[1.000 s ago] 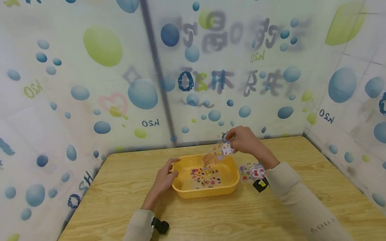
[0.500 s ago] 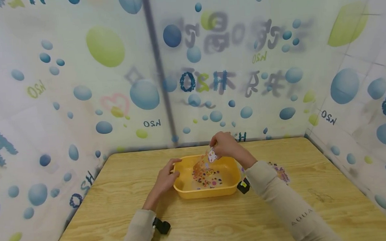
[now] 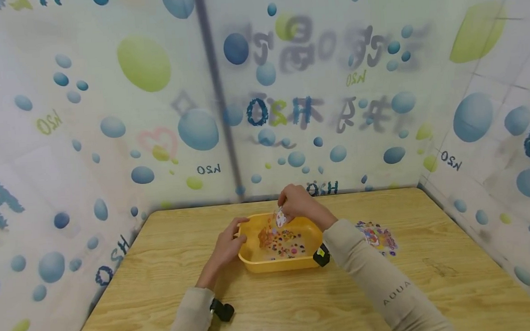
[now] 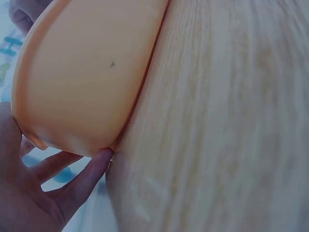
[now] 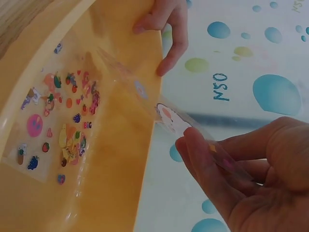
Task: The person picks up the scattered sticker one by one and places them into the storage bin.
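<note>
My left hand [image 3: 225,243] grips the left end of a yellow plastic basin [image 3: 284,266]. In the right wrist view, its thumb lies inside the basin's rim and its fingers outside. With thumb and fingers, my right hand [image 3: 297,204] pinches a clear sticker sheet [image 5: 169,118] by one end. That sheet, printed with a white cartoon figure, slants down into the basin. Another clear sheet of small colourful stickers [image 5: 35,124] lies flat on the basin floor beneath it.
More colourful sticker sheets [image 3: 386,241] lie on the wooden table [image 3: 281,304] to the right of the basin, partly behind my right sleeve [image 3: 364,260]. A bubble-patterned curtain [image 3: 154,116] stands behind the table and along both sides.
My right hand has moved left and down with the sticker sheet, from above the basin's right end to inside its rim. My left hand stays at the basin.
</note>
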The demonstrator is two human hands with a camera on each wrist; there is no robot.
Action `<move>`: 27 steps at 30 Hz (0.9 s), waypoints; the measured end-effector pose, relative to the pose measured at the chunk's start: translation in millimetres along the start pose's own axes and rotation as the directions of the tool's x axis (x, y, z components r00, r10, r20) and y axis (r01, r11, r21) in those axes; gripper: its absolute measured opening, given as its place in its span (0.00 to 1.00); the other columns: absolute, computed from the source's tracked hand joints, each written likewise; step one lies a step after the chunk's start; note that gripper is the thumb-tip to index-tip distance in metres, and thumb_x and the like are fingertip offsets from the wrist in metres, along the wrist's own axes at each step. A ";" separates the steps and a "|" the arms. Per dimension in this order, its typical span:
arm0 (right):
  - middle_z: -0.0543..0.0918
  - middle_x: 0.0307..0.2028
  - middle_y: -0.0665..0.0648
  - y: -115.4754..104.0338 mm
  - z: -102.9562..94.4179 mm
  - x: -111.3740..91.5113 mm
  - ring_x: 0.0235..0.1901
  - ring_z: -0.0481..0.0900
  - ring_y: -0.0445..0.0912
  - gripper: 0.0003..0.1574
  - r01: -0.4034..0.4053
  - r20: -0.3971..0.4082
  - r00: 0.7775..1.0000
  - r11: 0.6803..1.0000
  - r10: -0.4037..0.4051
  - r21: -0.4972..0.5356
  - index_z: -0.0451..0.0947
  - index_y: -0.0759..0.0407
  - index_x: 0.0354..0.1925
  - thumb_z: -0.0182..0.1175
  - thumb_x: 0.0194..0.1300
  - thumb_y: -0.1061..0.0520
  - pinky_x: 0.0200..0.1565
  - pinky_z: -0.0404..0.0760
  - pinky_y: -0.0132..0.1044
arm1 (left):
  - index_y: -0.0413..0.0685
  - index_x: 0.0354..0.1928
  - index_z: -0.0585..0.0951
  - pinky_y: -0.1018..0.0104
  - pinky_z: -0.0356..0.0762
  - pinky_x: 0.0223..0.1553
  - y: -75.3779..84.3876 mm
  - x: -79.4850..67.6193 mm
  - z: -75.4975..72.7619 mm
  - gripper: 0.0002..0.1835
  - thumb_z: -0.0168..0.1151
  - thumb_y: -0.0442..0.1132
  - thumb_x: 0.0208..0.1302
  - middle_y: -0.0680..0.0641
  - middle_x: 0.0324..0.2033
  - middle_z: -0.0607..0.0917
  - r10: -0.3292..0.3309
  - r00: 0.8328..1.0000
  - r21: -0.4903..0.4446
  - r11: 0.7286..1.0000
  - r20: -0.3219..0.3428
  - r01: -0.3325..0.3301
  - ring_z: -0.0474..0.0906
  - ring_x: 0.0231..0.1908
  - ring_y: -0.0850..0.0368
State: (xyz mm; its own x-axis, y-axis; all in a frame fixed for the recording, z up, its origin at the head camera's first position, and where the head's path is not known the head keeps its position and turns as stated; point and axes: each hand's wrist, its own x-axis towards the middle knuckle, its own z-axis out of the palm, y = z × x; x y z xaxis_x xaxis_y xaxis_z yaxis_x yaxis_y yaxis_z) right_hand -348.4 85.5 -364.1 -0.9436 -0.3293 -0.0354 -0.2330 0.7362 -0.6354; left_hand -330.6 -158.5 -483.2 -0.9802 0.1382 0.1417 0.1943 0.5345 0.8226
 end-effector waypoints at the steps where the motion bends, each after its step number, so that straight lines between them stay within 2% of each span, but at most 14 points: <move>1: 0.85 0.50 0.68 0.2 0.4 -0.2 0.30 0.87 0.47 0.17 -0.004 0.001 1.000 1.000 0.004 -0.007 0.84 0.68 0.52 0.61 0.65 0.68 0.30 0.86 0.33 | 0.55 0.67 0.76 0.49 0.83 0.51 0.0 0.0 0.3 0.27 0.54 0.32 0.66 0.35 0.65 0.80 0.000 1.000 0.000 1.000 -0.001 0.000 0.81 0.57 0.41; 7: 0.86 0.53 0.68 5.6 1.6 0.7 0.27 0.86 0.48 0.18 -0.006 0.008 1.000 1.000 0.006 -0.014 0.84 0.68 0.55 0.60 0.68 0.66 0.34 0.88 0.38 | 0.56 0.67 0.76 0.54 0.83 0.46 0.2 0.6 0.5 0.27 0.55 0.32 0.66 0.35 0.60 0.83 -0.002 1.000 -0.003 1.000 -0.001 0.002 0.83 0.51 0.44; 11: 0.86 0.55 0.69 8.7 0.7 0.3 0.22 0.85 0.47 0.19 -0.001 0.013 1.000 1.000 0.001 -0.013 0.83 0.69 0.56 0.57 0.71 0.65 0.33 0.87 0.38 | 0.55 0.67 0.76 0.53 0.84 0.47 0.2 0.4 0.2 0.27 0.55 0.32 0.66 0.34 0.60 0.83 0.000 1.000 -0.005 1.000 0.002 0.000 0.84 0.51 0.44; 16: 0.87 0.52 0.69 9.7 -1.3 -1.1 0.18 0.78 0.44 0.19 -0.015 0.037 0.999 1.000 0.016 -0.022 0.83 0.69 0.55 0.56 0.68 0.68 0.28 0.83 0.33 | 0.54 0.67 0.76 0.49 0.83 0.51 -0.5 0.3 0.5 0.27 0.55 0.32 0.66 0.35 0.63 0.81 0.004 1.000 -0.007 1.000 0.003 -0.004 0.82 0.57 0.41; 20: 0.89 0.46 0.67 11.9 -2.5 0.4 0.15 0.67 0.43 0.20 -0.025 0.045 0.999 0.997 0.028 -0.069 0.85 0.68 0.53 0.56 0.65 0.72 0.22 0.73 0.30 | 0.55 0.67 0.76 0.49 0.83 0.52 -1.1 0.1 0.7 0.27 0.55 0.32 0.66 0.36 0.64 0.81 0.003 1.000 -0.006 1.000 0.005 -0.003 0.82 0.57 0.41; 23: 0.90 0.40 0.66 14.2 -3.2 1.3 0.14 0.70 0.42 0.17 -0.024 0.037 0.999 0.995 0.028 -0.094 0.86 0.68 0.50 0.58 0.65 0.71 0.21 0.74 0.29 | 0.55 0.67 0.76 0.50 0.83 0.50 -1.0 0.0 0.4 0.27 0.55 0.32 0.66 0.36 0.64 0.81 0.003 1.000 -0.009 1.000 0.005 -0.003 0.82 0.56 0.42; 27: 0.90 0.35 0.65 16.4 -4.5 0.3 0.18 0.84 0.47 0.12 -0.020 0.029 0.999 0.995 0.023 -0.097 0.87 0.71 0.46 0.61 0.66 0.68 0.27 0.84 0.33 | 0.55 0.67 0.76 0.52 0.84 0.48 -1.1 -0.3 -0.1 0.27 0.55 0.32 0.66 0.35 0.63 0.81 0.004 1.000 -0.012 1.000 0.007 -0.004 0.83 0.55 0.42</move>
State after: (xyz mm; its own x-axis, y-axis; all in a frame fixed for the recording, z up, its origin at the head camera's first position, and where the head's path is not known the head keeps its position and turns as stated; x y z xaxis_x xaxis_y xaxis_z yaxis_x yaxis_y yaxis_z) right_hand -353.6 100.2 -371.0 -0.9414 -0.3292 -0.0728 -0.2356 0.7967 -0.5566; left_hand -330.5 -159.2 -484.2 -0.9791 0.1464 0.1413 0.1979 0.5237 0.8286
